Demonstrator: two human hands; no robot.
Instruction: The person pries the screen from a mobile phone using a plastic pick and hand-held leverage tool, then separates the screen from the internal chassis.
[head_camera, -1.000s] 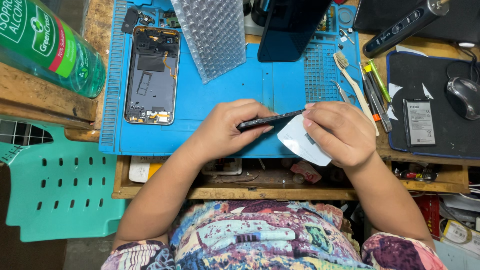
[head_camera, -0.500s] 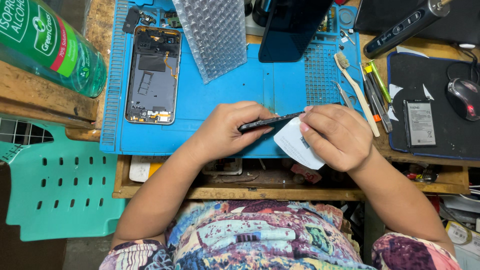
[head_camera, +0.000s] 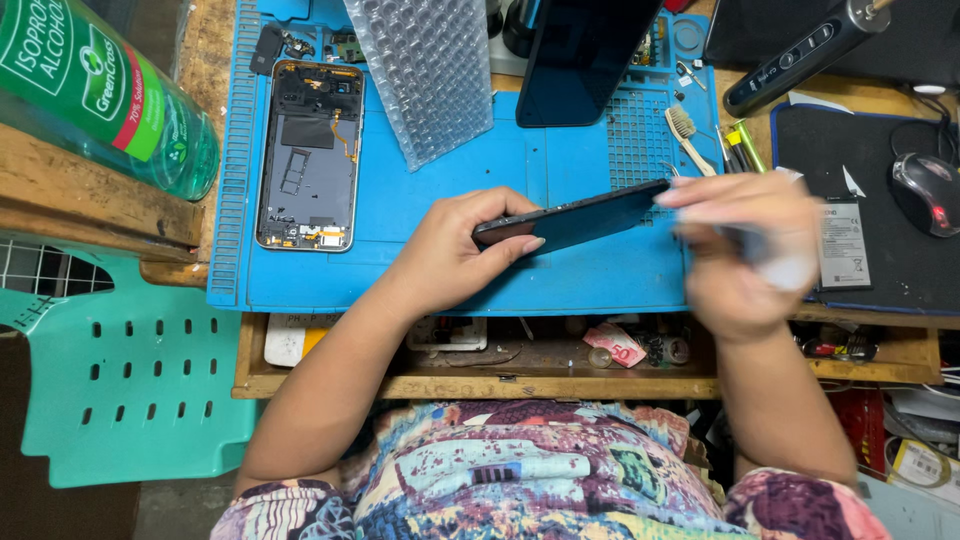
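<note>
Your left hand (head_camera: 455, 255) grips one end of a thin dark phone screen panel (head_camera: 575, 218), held edge-on just above the blue repair mat (head_camera: 400, 270), near its front edge. The panel's long axis runs from your left hand up and right toward your right hand (head_camera: 735, 250), which meets its far end. That hand is blurred, clenched around something pale, perhaps a cloth; what exactly, you cannot tell. An opened phone body (head_camera: 310, 155) lies well apart, at the mat's left side.

dark phone screen panel (head_camera: 575, 218); edge-on, tilted; above blue mat (head_camera: 420, 250)
</note>
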